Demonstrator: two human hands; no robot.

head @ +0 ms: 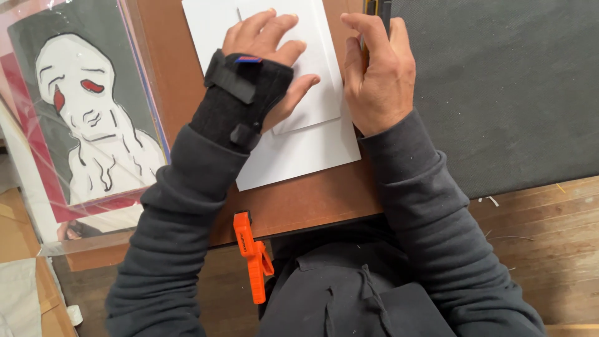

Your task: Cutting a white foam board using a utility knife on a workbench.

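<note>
2 white sheets are lying on the brown board [312, 200] that is topping the table — a smaller white card [315, 68] resting on a larger white sheet [299, 153], both plain and unmarked, their edges running slightly askew to each other. The left hand [265, 47], wearing a black wrist brace [240, 100] with straps, is pressing flat on the smaller card, fingers spread and closed on nothing. The right hand [377, 68] is sitting at the card's right edge, its fingers curling around a thin dark-and-yellow tool [374, 7] — most of it is hidden, so I cannot tell what kind it is. The 2 hands are lying near each other, apart, with the card between them.

A clear plastic sleeve [134, 81] at the left is holding a painted picture [87, 106] of a white figure with red marks on a dark ground. An orange clamp [253, 256] is gripping the board's near edge. A dark grey mat [499, 87] is lying to the right.
</note>
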